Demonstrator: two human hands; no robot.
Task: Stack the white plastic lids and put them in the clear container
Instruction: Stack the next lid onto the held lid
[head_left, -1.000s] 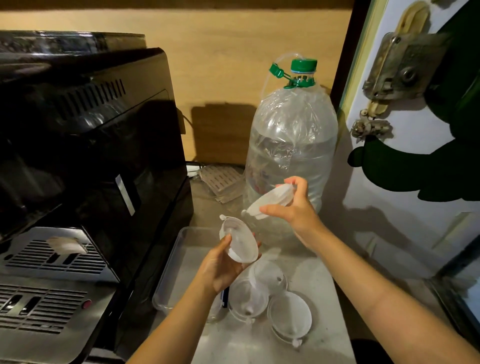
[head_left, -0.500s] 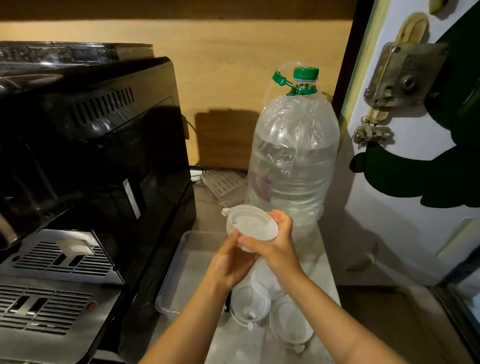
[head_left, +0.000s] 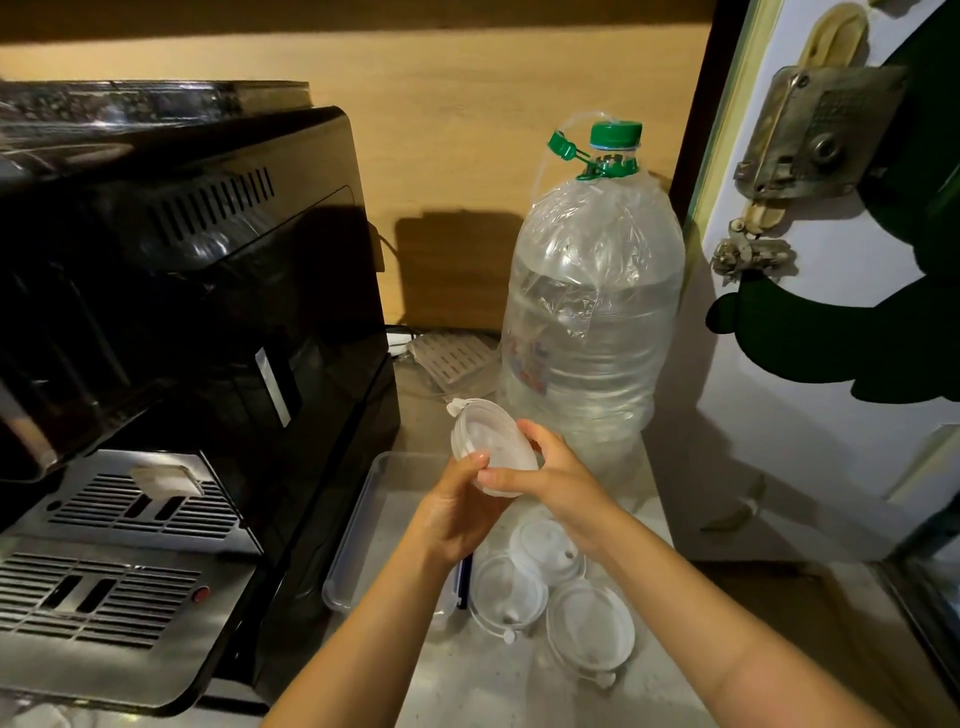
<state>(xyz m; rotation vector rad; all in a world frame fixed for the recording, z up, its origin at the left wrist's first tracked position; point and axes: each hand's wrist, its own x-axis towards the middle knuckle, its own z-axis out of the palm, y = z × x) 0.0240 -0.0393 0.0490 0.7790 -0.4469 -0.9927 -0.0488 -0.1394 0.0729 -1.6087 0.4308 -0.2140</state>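
Both hands hold a small stack of white plastic lids (head_left: 491, 439) tilted in the air above the clear container (head_left: 358, 540). My left hand (head_left: 457, 506) grips the stack from below and the left. My right hand (head_left: 553, 480) pinches its right rim with thumb and fingers. Three more white lids lie on the counter below my hands: one (head_left: 545, 545) partly under my right wrist, one (head_left: 506, 592) in front of it, and one (head_left: 589, 623) at the right. The clear container is a shallow rectangular tray beside the coffee machine, and my left forearm hides part of it.
A black coffee machine (head_left: 182, 312) with a metal drip tray (head_left: 119, 571) fills the left. A large water bottle (head_left: 587, 322) with a green cap stands behind the hands. A white door (head_left: 831, 415) with a metal lock closes the right side. A wooden wall is at the back.
One second ago each hand held a separate lid. The hands came together, the two lids are now nested as one stack, and the stack has tilted toward the left.
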